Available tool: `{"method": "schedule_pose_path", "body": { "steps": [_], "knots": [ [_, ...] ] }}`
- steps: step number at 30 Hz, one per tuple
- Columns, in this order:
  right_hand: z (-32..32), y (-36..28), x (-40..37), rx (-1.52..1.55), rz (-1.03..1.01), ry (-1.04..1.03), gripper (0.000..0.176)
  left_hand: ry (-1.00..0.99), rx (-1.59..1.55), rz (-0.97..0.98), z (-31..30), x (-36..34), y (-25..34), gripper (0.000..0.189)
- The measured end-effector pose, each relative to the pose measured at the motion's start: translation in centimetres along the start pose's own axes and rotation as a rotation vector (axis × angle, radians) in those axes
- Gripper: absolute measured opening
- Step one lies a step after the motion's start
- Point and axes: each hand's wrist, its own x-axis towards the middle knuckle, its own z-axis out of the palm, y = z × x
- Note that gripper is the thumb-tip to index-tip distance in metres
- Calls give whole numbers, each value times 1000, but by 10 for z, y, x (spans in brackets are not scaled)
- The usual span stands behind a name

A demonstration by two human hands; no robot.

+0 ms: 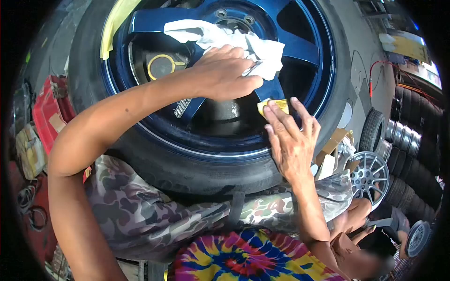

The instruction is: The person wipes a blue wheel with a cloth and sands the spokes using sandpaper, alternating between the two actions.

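Observation:
A blue multi-spoke wheel rim [300, 44] lies face up in front of me, with a black tire [206, 175] mounted around it. My left hand [227, 75] is closed on a crumpled white cloth [262, 49] over the spokes near the hub. Lower right on the rim, my right hand [293, 138] presses a small yellow sponge [280, 107] against a spoke with its fingertips. Yellow masking tape [115, 28] runs along the rim's upper-left edge. Inside a gap between spokes sits a roll of yellow tape [161, 67].
A red case [49, 112] stands at the left. On the right are a silver wheel [370, 180], a loose tire [373, 130], several stacked tires and rims [408, 140], and a cardboard box [333, 142]. Another person [358, 241] sits at the lower right beside a grey wheel [418, 239].

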Motion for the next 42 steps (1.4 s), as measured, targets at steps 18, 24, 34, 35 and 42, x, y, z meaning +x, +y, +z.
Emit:
{"method": "schedule_pose_path", "body": {
  "steps": [18,24,34,35,42],
  "knots": [
    [-3,5,0,-53,25,-26,38,50,-7,9,1,-1,2,34],
    [-3,-6,1,21,35,-41,39,-37,-28,-75,-6,0,1,51],
    [0,2,-6,18,20,-24,40,212,36,204,0,-2,-5,17],
    [0,5,-2,9,25,-13,40,213,33,208,9,-4,-11,17],
    [0,-2,-3,27,18,-28,39,-26,-19,30,-6,-6,-1,48]
  ]
}}
